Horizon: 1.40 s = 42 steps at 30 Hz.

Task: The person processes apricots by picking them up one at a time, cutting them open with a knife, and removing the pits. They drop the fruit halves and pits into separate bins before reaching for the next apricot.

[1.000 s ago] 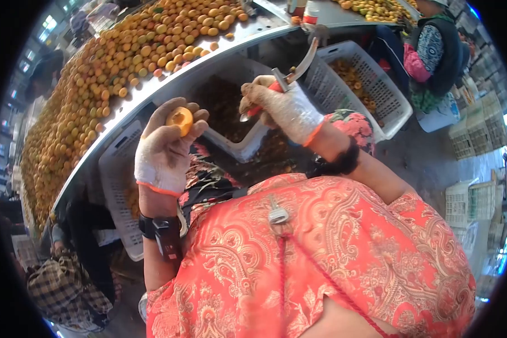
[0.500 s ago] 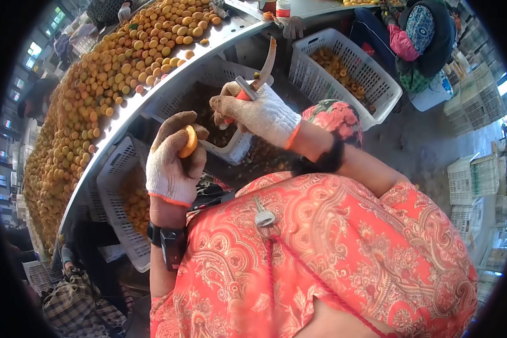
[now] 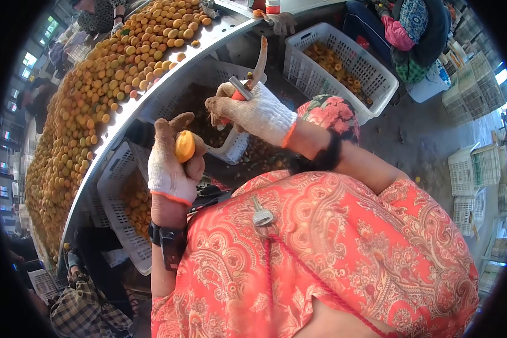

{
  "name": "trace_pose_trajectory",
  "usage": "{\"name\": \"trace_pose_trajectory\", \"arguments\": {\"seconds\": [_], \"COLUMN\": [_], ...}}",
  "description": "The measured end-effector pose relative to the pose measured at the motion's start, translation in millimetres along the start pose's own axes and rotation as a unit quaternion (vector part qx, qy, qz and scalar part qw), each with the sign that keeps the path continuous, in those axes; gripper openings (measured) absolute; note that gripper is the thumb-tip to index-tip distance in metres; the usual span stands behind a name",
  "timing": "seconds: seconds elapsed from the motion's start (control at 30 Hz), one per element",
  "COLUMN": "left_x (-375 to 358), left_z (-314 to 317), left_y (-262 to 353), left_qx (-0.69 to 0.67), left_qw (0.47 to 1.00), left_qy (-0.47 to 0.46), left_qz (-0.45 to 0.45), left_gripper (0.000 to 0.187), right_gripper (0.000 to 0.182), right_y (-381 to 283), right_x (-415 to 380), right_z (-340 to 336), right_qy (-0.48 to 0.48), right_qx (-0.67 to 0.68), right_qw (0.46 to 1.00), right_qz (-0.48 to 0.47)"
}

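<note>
My left hand, in a white glove with brown fingers, is closed around a yellow-orange fruit. The fruit's smooth side faces up between thumb and fingers. My right hand, gloved the same way, grips a curved knife with its blade pointing up and away. A metal tool with a red part is also in that hand; its lower end is hidden by the fingers. Below and beyond both hands is a white crate with dark scraps in it.
Many orange fruits cover the metal table, whose curved rim runs past my hands. A crate of fruit pieces stands at left, another at upper right. Co-workers are at upper right, upper left and lower left.
The fruit in my left hand has turned from edge-on to show its broad yellow side, and the thumb and fingers around it have shifted. My right hand moved slightly left with the knife.
</note>
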State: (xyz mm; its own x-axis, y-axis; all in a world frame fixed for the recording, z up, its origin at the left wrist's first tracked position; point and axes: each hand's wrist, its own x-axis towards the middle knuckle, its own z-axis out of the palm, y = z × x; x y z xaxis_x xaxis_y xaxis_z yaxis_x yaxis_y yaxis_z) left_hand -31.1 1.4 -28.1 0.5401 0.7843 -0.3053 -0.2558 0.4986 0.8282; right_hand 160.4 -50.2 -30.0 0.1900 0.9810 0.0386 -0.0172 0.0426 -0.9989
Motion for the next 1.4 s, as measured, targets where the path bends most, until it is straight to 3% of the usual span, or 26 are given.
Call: {"name": "trace_pose_trajectory", "arguments": {"seconds": [0.17,0.23,0.43,0.67,0.8,0.87,0.97,1.13,1.23,1.4], "left_x": [-2.3,1.0,-1.6,-6.7,-16.3,-18.1,-18.0,-19.6,-15.2,-12.6], "left_z": [13.0,3.0,-16.3,-33.1,-57.3,-71.9,-99.5,-92.3,-114.0,-110.0], "left_y": [-0.6,-3.0,-1.5,3.2,16.5,18.3,13.9,12.4,14.1,9.1], "left_qx": [-0.044,0.005,-0.025,0.034,0.032,-0.014,-0.029,-0.022,-0.032,-0.035], "left_qw": [0.997,0.999,0.999,0.992,0.991,0.988,0.986,0.979,0.987,0.987], "left_qy": [0.054,-0.026,0.004,-0.065,-0.040,0.030,0.060,0.144,0.075,0.086], "left_qz": [-0.014,0.045,0.044,0.098,0.122,0.148,0.152,0.143,0.136,0.131], "left_gripper": [0.047,0.034,0.018,0.019,0.020,0.017,0.014,0.013,0.015,0.016], "right_gripper": [0.028,0.027,0.025,0.027,0.030,0.030,0.031,0.030,0.030,0.029], "right_y": [4.4,4.7,4.4,-1.9,-1.1,-0.4,-0.3,1.5,3.8,4.1], "right_x": [1.4,0.6,-0.4,-6.0,-8.3,-7.8,-6.1,-1.7,1.3,2.0], "right_z": [0.1,0.3,1.5,2.8,-0.9,-1.3,-1.1,2.5,4.2,4.9], "right_qy": [-0.005,-0.006,-0.011,-0.013,-0.016,-0.016,-0.019,-0.028,-0.031,-0.032], "right_qx": [0.003,0.003,0.002,0.007,-0.002,-0.010,-0.021,-0.024,-0.025,-0.026], "right_qw": [1.000,1.000,1.000,1.000,1.000,1.000,1.000,0.999,0.999,0.999], "right_qz": [-0.007,-0.008,0.003,0.010,-0.010,-0.010,-0.004,0.005,0.017,0.025]}}
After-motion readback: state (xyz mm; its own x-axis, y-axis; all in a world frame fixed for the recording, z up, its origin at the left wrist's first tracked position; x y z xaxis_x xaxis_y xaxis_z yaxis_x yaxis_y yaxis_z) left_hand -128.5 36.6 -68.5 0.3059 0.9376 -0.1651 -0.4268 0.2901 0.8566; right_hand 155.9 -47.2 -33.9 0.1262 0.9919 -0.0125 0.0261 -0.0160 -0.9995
